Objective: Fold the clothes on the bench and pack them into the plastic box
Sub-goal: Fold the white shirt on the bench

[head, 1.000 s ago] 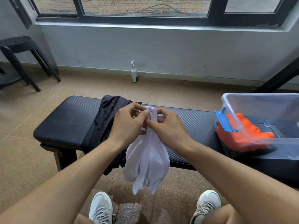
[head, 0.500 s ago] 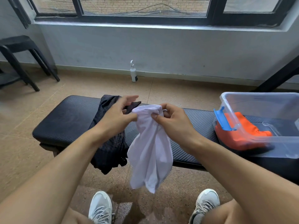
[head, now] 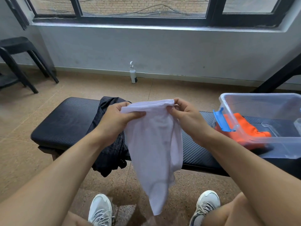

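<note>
- Tabletop (head: pixel 65 121): black padded surface across the middle of my view; tan floor (head: pixel 187 88) beyond it.
- Black garment (head: pixel 110 150): draped over the tabletop's near edge at about 9 o'clock of my hands, partly hidden behind my left wrist and the white cloth.
- Plastic box (head: pixel 260 111): clear, blue latch (head: pixel 221 119) on its near-left side, standing on the tabletop at 3 o'clock. An orange garment (head: pixel 244 129) lies inside.
- White spray bottle (head: pixel 133 73): upright on the floor by the wall at 12 o'clock.
- Black stool (head: pixel 21 61): at 10 o'clock, well apart.
- My two pale shoes (head: pixel 101 209) on the floor at 6 o'clock.
- White garment (head: pixel 154 144): held in the air in front of the tabletop, hanging down to a narrow point between my shoes.
- Left hand (head: pixel 117 121): fingers curled, pinching the garment's top edge at its left end.
- Right hand (head: pixel 187 118): fingers curled, gripping the same top edge at its right end; the edge is stretched between both hands.
</note>
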`<state>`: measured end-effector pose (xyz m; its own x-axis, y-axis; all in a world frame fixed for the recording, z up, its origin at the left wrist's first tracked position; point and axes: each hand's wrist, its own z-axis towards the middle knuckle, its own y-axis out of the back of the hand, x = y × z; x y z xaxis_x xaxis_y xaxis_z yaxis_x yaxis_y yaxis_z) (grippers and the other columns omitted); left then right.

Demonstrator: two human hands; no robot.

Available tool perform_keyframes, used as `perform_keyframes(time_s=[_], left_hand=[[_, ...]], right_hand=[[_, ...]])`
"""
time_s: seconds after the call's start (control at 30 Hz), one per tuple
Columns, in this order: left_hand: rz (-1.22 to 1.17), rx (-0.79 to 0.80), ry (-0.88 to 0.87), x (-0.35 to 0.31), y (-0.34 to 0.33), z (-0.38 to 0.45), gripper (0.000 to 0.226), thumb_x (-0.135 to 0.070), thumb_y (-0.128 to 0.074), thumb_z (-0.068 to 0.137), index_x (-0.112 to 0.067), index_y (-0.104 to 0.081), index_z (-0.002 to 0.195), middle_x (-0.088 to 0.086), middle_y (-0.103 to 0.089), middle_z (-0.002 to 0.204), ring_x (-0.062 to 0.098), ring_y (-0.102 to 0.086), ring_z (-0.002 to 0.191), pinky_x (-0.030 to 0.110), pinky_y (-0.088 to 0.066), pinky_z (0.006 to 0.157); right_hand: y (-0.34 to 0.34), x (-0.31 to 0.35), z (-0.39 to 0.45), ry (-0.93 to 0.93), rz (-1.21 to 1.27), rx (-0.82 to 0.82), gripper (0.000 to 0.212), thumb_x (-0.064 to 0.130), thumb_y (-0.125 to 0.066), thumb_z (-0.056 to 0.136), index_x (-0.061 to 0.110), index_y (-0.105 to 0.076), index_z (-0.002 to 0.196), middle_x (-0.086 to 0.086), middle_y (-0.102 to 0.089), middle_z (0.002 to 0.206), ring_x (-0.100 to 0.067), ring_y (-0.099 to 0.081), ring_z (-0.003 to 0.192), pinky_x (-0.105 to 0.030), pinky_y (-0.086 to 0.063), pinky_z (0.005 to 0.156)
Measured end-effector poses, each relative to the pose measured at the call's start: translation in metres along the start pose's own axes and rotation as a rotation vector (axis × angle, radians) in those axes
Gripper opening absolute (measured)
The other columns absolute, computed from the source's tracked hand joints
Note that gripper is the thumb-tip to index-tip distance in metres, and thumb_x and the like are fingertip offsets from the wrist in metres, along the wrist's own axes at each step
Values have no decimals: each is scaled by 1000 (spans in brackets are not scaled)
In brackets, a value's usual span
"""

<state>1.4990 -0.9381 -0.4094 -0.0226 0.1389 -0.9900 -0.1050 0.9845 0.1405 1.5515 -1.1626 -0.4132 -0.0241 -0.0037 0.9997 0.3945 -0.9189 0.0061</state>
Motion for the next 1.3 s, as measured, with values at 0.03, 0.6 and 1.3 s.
perform_keyframes(time_s=[0.03,0.6,1.3], left_hand=[[31,-32,-39,-3,-3,-3,28,-20,-86,78,-4,-63,77,0,-71,75,12,-65,69,26,-48,66],[447,-470,-422,-25,-26,-33,42,-27,-80,83,-5,-50,63,8,-49,54,12,-38,51,30,-34,47],[629,53,-158,-31,-9,-32,52,-58,-85,62,-31,-65,101,-6,-71,90,3,-65,80,13,-46,62]], right_hand=[[-1,-1,0,38,-78,-19,17,17,-56,103,23,-68,92,3,-74,89,-10,-68,83,-31,-53,78],[-21,6,-15,58,-270,295,53,39,-78,84,19,-58,129,-4,-70,119,-20,-68,112,-52,-54,99],[-22,3,-8,96,-283,288,8,18,-57,99,24,-52,98,-12,-70,77,-19,-61,74,-50,-47,67]])
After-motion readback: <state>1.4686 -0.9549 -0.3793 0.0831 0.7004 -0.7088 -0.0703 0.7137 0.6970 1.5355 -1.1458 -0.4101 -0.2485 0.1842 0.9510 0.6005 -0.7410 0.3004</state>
